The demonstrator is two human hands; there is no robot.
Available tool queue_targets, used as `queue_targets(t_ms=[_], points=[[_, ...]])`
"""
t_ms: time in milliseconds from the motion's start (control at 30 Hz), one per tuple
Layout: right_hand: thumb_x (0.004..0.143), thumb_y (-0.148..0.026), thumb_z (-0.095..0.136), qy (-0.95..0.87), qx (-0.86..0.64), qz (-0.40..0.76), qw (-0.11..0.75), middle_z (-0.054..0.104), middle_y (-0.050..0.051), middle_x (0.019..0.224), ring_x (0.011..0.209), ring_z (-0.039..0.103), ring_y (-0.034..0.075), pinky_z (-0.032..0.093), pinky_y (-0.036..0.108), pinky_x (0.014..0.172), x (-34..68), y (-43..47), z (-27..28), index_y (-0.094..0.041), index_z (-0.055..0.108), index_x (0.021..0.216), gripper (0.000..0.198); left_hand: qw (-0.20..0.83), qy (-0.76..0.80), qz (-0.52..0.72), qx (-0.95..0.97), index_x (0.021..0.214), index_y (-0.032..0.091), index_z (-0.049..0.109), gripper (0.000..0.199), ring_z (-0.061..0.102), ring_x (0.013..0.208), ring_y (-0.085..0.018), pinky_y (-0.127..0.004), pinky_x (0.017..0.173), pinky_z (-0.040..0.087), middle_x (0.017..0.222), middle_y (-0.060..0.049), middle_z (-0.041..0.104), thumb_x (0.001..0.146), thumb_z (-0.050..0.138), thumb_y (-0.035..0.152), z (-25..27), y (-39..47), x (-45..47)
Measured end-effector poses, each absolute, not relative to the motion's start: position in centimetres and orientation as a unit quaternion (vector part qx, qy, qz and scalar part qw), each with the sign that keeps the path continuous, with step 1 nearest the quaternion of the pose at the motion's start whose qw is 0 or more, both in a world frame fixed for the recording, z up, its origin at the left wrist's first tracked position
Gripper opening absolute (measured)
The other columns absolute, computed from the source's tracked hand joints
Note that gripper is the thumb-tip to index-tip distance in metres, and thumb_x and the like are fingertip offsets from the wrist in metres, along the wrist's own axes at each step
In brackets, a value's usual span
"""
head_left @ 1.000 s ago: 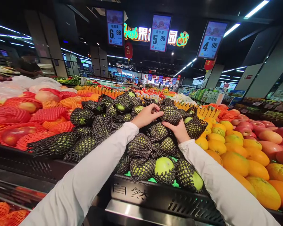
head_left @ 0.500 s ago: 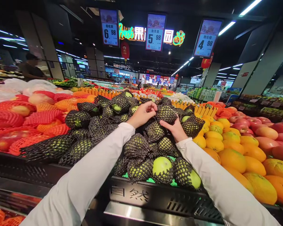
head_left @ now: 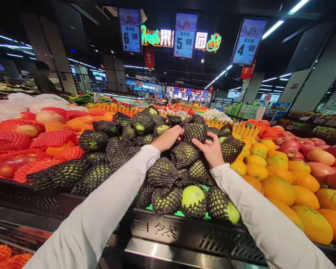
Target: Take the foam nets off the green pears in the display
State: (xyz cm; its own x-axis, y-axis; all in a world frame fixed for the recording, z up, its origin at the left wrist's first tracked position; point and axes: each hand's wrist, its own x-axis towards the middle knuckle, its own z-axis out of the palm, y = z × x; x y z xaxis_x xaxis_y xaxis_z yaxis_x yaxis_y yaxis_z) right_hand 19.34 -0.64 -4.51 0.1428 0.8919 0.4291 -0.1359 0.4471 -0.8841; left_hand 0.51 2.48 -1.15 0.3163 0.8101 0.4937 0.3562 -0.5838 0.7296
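Note:
A green apple (head_left: 195, 133) in a black foam net lies between my two hands at the upper middle of the netted pile. My left hand (head_left: 168, 139) is closed at the apple's left side, its fingertips partly hidden against the net. From the right, my right hand (head_left: 212, 150) grips the same apple, with the thumb at its lower front and the fingers bent at its right side. More netted green apples (head_left: 162, 172) lie below and around both hands. One apple (head_left: 193, 196) at the front shows its bare green top.
A black crate front (head_left: 184, 228) edges the pile. Oranges (head_left: 278, 188) and red apples (head_left: 322, 157) lie to the right. Fruit in red and orange nets (head_left: 53, 138) fills the left. Price screens (head_left: 185, 35) hang overhead. A person (head_left: 43, 78) stands far left.
The netted apple between my hands has shifted slightly left and back. My left fingers have dropped lower along its side, and my right fingers show more at its right edge.

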Motion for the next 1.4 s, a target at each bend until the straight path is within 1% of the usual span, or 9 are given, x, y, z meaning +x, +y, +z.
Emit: queue_targets(t_ms=[100,167,367,600,800,933,1067,1233,1400], points=[[0.048,-0.041,0.093,-0.564,-0.319,0.407,0.644,0.071,0.008,0.111,0.091,0.072,0.020,0.056,0.043,0.094,19.5,-0.7,-4.4,-0.024,0.044,0.122,0.090,0.282,0.321,0.463,0.777,0.129,0.023,0.041,0.061,0.063,0.105,-0.022,-0.036,0.089,0.050,0.118,-0.008,0.064,0.081,0.066,0.052,-1.1,1.7,0.7],[0.051,-0.041,0.091,-0.610,-0.295,0.400,0.617,0.066,0.010,0.126,0.099,0.070,0.020,0.055,0.042,0.098,19.5,-0.8,-4.2,-0.024,0.045,0.129,0.092,0.217,0.326,0.475,0.788,0.133,0.022,0.040,0.078,0.061,0.114,-0.026,-0.040,0.099,0.047,0.128,-0.011,0.061,0.070,0.078,0.049,-1.0,1.2,0.8],[0.076,-0.038,0.072,-0.699,-0.336,0.165,0.609,0.059,0.012,0.137,0.113,0.064,0.023,0.055,0.041,0.092,19.9,-1.4,-3.9,-0.023,0.050,0.133,0.064,0.057,0.412,0.576,0.704,0.121,0.020,0.051,0.063,0.066,0.103,-0.027,-0.041,0.096,0.049,0.112,-0.009,0.069,0.069,0.079,0.040,-0.4,0.9,0.5],[0.087,-0.037,0.061,-0.725,-0.394,-0.090,0.557,0.051,0.014,0.142,0.134,0.044,0.027,0.037,0.051,0.112,20.7,-1.3,-3.7,-0.021,0.055,0.129,0.045,0.192,0.468,0.648,0.569,0.108,0.022,0.051,0.052,0.066,0.083,-0.021,-0.035,0.079,0.054,0.095,-0.005,0.066,0.068,0.078,0.043,-1.2,3.7,-0.5],[0.092,-0.053,0.052,-0.731,-0.491,-0.046,0.472,0.041,0.014,0.151,0.140,0.033,0.029,0.029,0.055,0.115,20.8,-0.6,-4.9,-0.024,0.053,0.137,0.054,0.394,0.398,0.703,0.439,0.094,0.022,0.043,0.036,0.049,0.049,-0.008,-0.021,0.049,0.043,0.075,0.004,0.056,0.075,0.065,0.043,-0.7,3.4,-0.3],[0.096,-0.055,0.044,-0.731,-0.554,-0.010,0.399,0.032,0.015,0.157,0.146,0.025,0.030,0.025,0.055,0.117,20.7,-0.9,-4.7,-0.022,0.048,0.143,0.058,0.428,0.358,0.702,0.443,0.098,0.022,0.048,0.039,0.060,0.062,-0.012,-0.023,0.054,0.047,0.082,-0.002,0.062,0.084,0.045,0.058,1.8,2.8,-1.5],[0.100,-0.055,0.036,-0.748,-0.574,-0.004,0.333,0.028,0.012,0.160,0.149,0.019,0.031,0.020,0.055,0.117,20.7,-1.2,-4.3,-0.026,0.058,0.135,0.050,0.429,0.292,0.704,0.484,0.114,0.022,0.049,0.047,0.067,0.082,-0.016,-0.026,0.066,0.052,0.107,-0.007,0.066,0.080,0.055,0.054,5.3,4.3,-2.6],[0.101,-0.054,0.033,-0.755,-0.575,-0.006,0.314,0.028,0.011,0.161,0.150,0.017,0.031,0.020,0.053,0.117,20.8,-1.4,-4.0,-0.028,0.062,0.130,0.049,0.314,0.430,0.673,0.514,0.132,0.023,0.034,0.075,0.064,0.104,-0.021,-0.033,0.083,0.054,0.129,-0.013,0.059,0.073,0.073,0.049,7.3,8.9,-2.4],[0.101,-0.055,0.032,-0.758,-0.572,0.008,0.312,0.029,0.011,0.161,0.150,0.017,0.032,0.019,0.054,0.117,20.8,-1.8,-3.7,-0.028,0.063,0.129,0.050,-0.071,0.627,0.384,0.674,0.139,0.023,0.035,0.081,0.049,0.127,-0.036,-0.044,0.099,0.046,0.145,-0.018,0.041,0.070,0.075,0.033,5.9,12.3,-1.9]])
